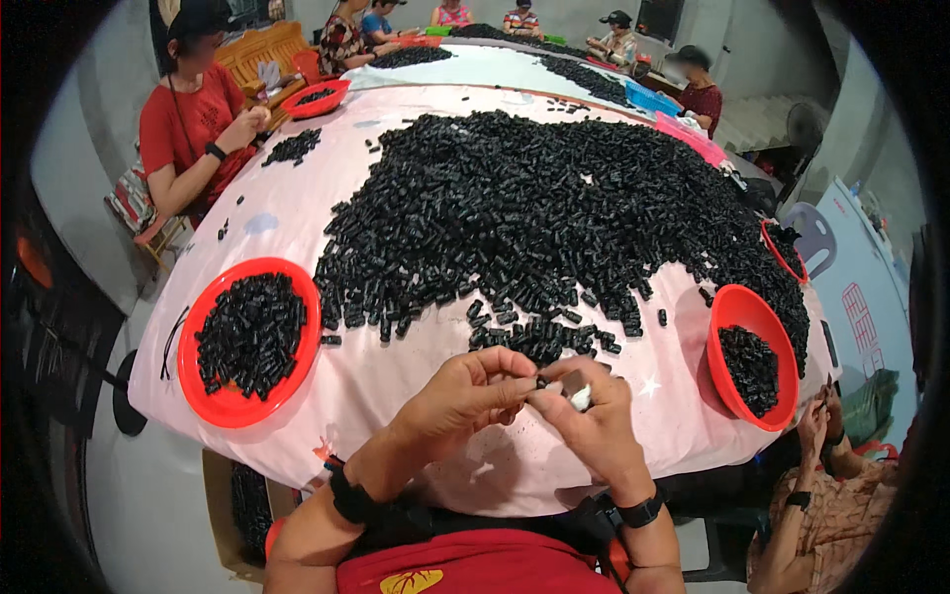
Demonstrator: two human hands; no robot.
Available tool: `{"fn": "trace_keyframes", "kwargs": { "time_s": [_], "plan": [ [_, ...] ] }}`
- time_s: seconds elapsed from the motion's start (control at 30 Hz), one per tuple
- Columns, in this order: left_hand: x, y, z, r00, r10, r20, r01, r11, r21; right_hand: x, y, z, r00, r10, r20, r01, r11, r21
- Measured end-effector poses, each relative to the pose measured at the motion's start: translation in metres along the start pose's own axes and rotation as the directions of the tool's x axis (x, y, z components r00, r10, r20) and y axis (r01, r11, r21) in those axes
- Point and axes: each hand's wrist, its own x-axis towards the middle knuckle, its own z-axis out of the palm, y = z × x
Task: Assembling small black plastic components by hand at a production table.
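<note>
My left hand (463, 394) and my right hand (592, 416) meet above the near edge of the pink cloth. Between the left thumb and forefinger is pinched a small black piece (541, 382), mostly hidden by the fingertips. The right fingers close round a small flat greyish-brown item with a white wad (581, 398); its kind is hard to make out. Just beyond my hands lies a loose cluster of short black pieces (534, 337), which runs into a large heap of the same pieces (524, 198).
Red basins of black pieces stand at the left (198, 396) and right (787, 396). Other people sit round the long table, one in red (183, 129) at the left; a co-worker's hands (816, 421) show at the lower right. A cardboard box (223, 515) sits below the table's left corner.
</note>
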Motion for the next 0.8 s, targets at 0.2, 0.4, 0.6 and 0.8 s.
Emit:
{"fn": "trace_keyframes", "kwargs": {
  "time_s": [0.2, 0.4, 0.6, 0.8],
  "plan": [
    [-0.008, 0.027, 0.026, 0.956, 0.273, -0.106, -0.189, 0.850, 0.492, 0.001, 0.012, -0.003, 0.975, 0.115, -0.190, -0.053, 0.952, 0.302],
    [-0.011, 0.073, 0.111, 0.148, -0.082, 0.986, -0.282, 0.952, 0.122, 0.011, 0.035, -0.007, 0.910, 0.174, -0.377, -0.057, 0.951, 0.303],
    [0.015, 0.074, 0.144, 0.062, -0.181, 0.982, -0.302, 0.934, 0.191, 0.003, 0.020, -0.009, 0.938, 0.113, -0.327, -0.005, 0.949, 0.316],
    [0.029, 0.073, 0.139, 0.101, -0.227, 0.969, -0.289, 0.925, 0.247, 0.004, 0.017, -0.017, 0.962, 0.188, -0.199, -0.109, 0.930, 0.351]
  ]
}}
